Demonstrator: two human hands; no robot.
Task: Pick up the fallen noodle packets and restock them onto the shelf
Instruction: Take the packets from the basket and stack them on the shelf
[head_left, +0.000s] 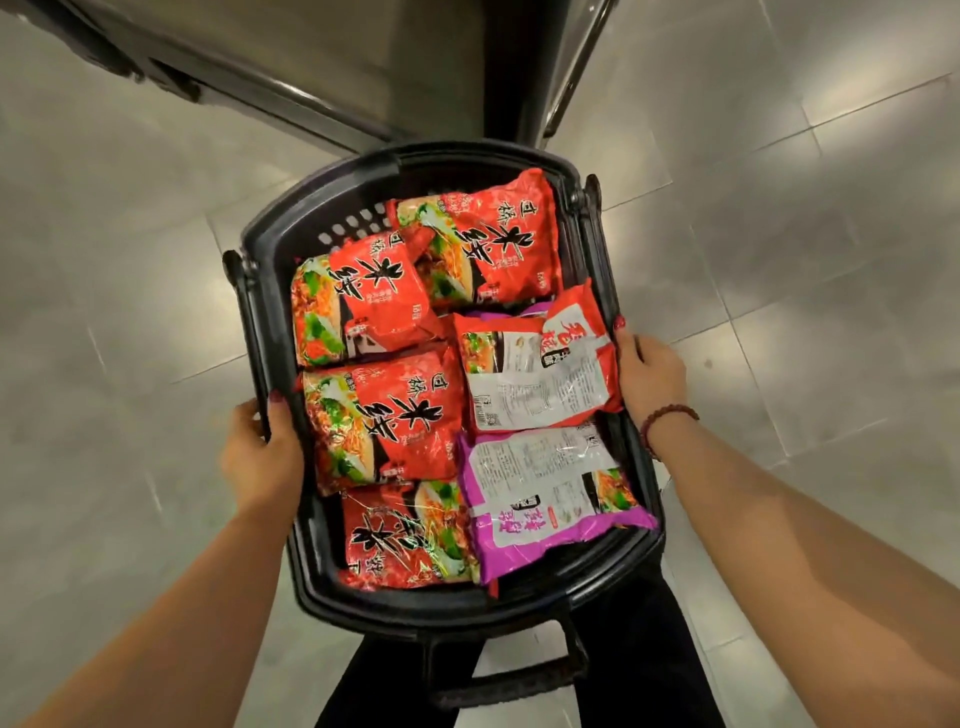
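Note:
A black plastic basket (457, 605) fills the middle of the head view, carried above the floor. Several red noodle packets (395, 415) lie flat in it, and one purple packet (545, 514) lies face down at its near right. Another red packet (540, 369) lies face down above the purple one. My left hand (260, 452) grips the basket's left rim, thumb hooked over the edge. On the opposite side, my right hand (649, 374) holds the right rim, fingertips over the edge beside the face-down red packet.
Grey tiled floor (130, 312) spreads all round. A dark shelf base (322, 73) runs across the top, with a dark upright post (524, 67) just beyond the basket's far rim. The basket's handle (509, 675) hangs below, in front of my black trousers.

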